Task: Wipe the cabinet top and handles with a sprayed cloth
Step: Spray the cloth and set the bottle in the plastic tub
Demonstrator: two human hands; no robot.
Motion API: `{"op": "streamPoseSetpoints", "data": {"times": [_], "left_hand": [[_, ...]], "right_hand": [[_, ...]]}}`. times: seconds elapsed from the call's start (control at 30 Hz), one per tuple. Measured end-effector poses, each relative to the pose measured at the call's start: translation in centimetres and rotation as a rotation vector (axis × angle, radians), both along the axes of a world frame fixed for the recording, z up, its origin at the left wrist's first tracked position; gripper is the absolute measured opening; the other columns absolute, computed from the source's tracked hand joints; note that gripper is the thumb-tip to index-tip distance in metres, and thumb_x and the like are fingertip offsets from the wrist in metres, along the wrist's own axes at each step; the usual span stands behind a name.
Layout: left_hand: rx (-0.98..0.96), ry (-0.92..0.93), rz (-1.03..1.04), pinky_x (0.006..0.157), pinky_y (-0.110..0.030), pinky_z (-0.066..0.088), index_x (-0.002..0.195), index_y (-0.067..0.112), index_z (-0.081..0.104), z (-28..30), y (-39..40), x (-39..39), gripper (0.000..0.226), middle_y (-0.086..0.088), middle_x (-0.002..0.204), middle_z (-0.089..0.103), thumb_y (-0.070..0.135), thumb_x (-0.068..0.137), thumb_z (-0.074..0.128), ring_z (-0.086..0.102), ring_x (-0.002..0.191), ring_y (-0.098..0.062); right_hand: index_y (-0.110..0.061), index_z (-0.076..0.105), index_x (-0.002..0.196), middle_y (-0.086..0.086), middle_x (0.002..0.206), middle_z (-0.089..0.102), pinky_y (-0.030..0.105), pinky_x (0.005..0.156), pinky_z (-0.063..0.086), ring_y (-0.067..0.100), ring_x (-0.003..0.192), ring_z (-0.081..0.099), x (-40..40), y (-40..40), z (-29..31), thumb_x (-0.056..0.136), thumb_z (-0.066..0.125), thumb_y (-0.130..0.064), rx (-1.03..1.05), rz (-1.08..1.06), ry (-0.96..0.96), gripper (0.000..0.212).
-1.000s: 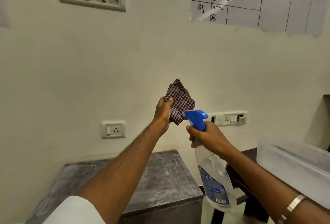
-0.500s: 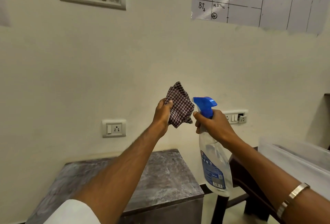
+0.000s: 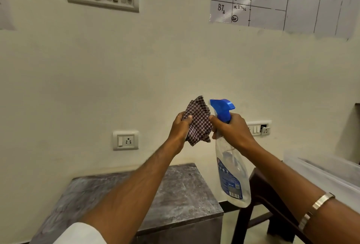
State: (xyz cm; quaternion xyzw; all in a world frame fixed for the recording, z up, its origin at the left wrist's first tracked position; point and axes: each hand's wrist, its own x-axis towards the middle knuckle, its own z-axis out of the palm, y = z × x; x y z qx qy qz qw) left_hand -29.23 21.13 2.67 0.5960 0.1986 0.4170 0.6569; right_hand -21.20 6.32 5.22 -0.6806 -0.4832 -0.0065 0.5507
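Left hand (image 3: pixel 180 127) pinches checked cloth (image 3: pixel 198 122), bunched, held up before wall above cabinet top (image 3: pixel 181 189). Right hand (image 3: pixel 231 129) curled round neck of spray bottle (image 3: pixel 231 173), blue nozzle (image 3: pixel 222 106) just beside cloth. Cloth judged soft, light, limp; best gathered in palm as pad for wiping. Bottle clear plastic, looks near empty, light; likely slippery if wet. Handles not in view.

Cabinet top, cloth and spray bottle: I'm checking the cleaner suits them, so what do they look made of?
Cabinet top: mottled grey, stone-like, perhaps laminate; faint sheen. Cloth: woven fabric, checked weave, soft folds. Spray bottle: clear, glossy plastic with blue plastic trigger head.
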Motion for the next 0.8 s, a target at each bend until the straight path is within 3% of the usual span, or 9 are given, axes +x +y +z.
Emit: {"op": "streamPoseSetpoints", "data": {"times": [0.13, 0.3, 0.6, 0.8], "left_hand": [[-0.003, 0.000, 0.001, 0.092, -0.052, 0.053, 0.133, 0.019, 0.048, 0.0, 0.2, -0.2, 0.034, -0.010, 0.123, 0.061, 0.023, 0.100, 0.045, 0.063, 0.107, -0.029], [-0.031, -0.019, 0.011, 0.093, -0.052, 0.053, 0.132, 0.019, 0.049, 0.3, 0.7, -0.6, 0.033, -0.010, 0.124, 0.060, 0.023, 0.100, 0.045, 0.061, 0.109, -0.030], [-0.044, -0.060, 0.021, 0.093, -0.050, 0.053, 0.130, 0.018, 0.049, 1.3, 1.3, -1.2, 0.030, -0.010, 0.124, 0.060, 0.021, 0.101, 0.045, 0.061, 0.108, -0.029], [-0.065, -0.083, 0.025, 0.092, -0.050, 0.053, 0.132, 0.016, 0.048, 1.4, 1.3, -1.3, 0.032, -0.011, 0.125, 0.060, 0.019, 0.101, 0.044, 0.062, 0.108, -0.030]], "right_hand": [[-0.004, 0.063, 0.086, 0.013, 0.075, 0.070, 0.043, 0.075, 0.057, 0.032, 0.072, 0.068, 0.2, -0.1, 0.0, 0.089, 0.061, -0.036, 0.024, -0.017, 0.024, 0.032], [-0.007, 0.064, 0.084, 0.004, 0.071, 0.070, 0.030, 0.068, 0.055, 0.015, 0.061, 0.068, 0.1, -0.5, -0.4, 0.090, 0.061, -0.034, 0.022, -0.020, 0.030, 0.028], [-0.005, 0.063, 0.087, 0.005, 0.073, 0.070, 0.017, 0.058, 0.045, 0.008, 0.056, 0.067, -0.2, -0.6, -1.5, 0.091, 0.061, -0.030, -0.044, -0.014, 0.025, 0.025], [-0.006, 0.064, 0.085, 0.004, 0.070, 0.070, 0.026, 0.066, 0.053, 0.015, 0.062, 0.069, -1.1, -0.6, -1.8, 0.092, 0.061, -0.031, -0.054, 0.092, 0.046, 0.026]]}}
